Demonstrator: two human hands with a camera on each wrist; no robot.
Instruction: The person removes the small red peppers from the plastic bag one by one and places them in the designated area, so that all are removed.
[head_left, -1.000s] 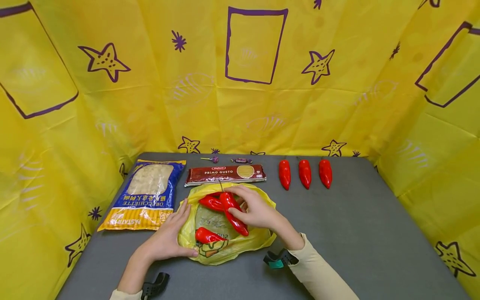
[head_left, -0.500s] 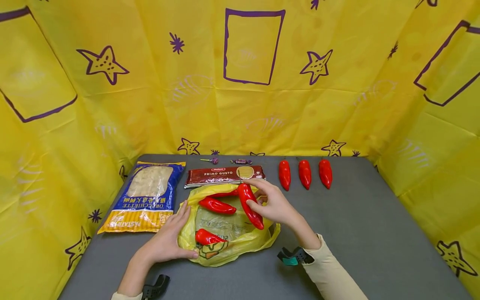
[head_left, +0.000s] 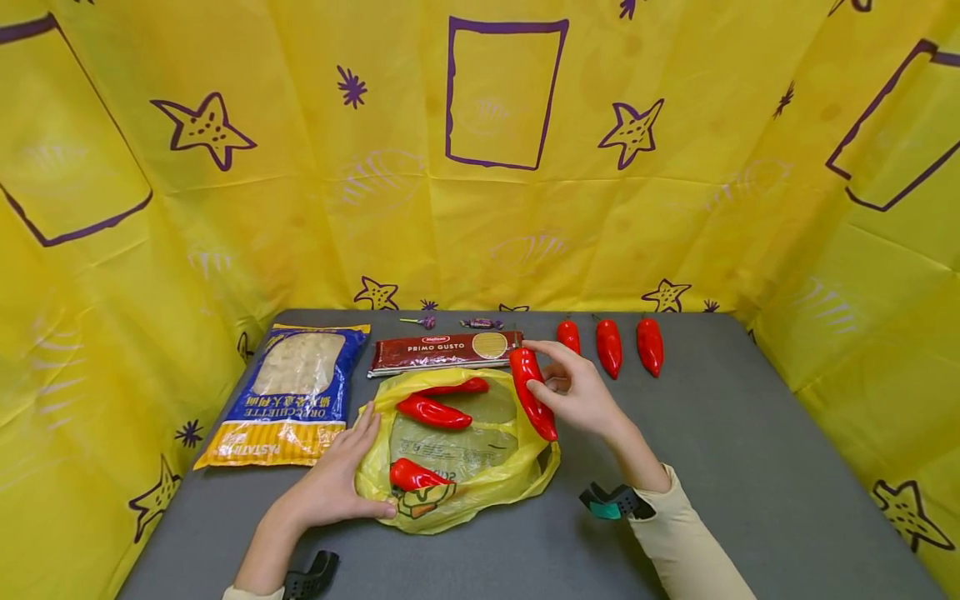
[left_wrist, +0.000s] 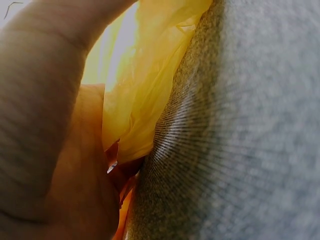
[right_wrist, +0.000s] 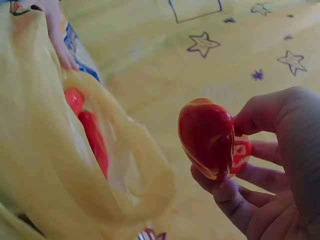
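Observation:
A yellow plastic bag (head_left: pixel 480 504) lies on the grey table with its mouth spread wide. Inside it are red peppers: one (head_left: pixel 433 412) near the middle, another (head_left: pixel 468 386) by the back rim, a third (head_left: pixel 414 474) at the front. My left hand (head_left: pixel 330 483) rests along the bag's left side, fingers and thumb stretched apart on the rim. Over the bag's right rim, my right hand (head_left: pixel 577 387) pinches a red pepper (head_left: pixel 533 395) between thumb and fingers, stem end away from me. The right wrist view shows that same pepper (right_wrist: pixel 205 137) end-on.
Three more red peppers stand in a row at the back right, the middle one (head_left: pixel 609 348) among them. Behind the bag lies a brown spaghetti pack (head_left: pixel 442 352), then a lollipop (head_left: pixel 426 322) and a wrapped candy (head_left: pixel 482 323). A blue-and-yellow pasta bag (head_left: pixel 288 396) is at left.
My right hand has carried the pepper rightward from over the middle of the bag to its right rim, uncovering the peppers inside. My left hand has stayed in place.

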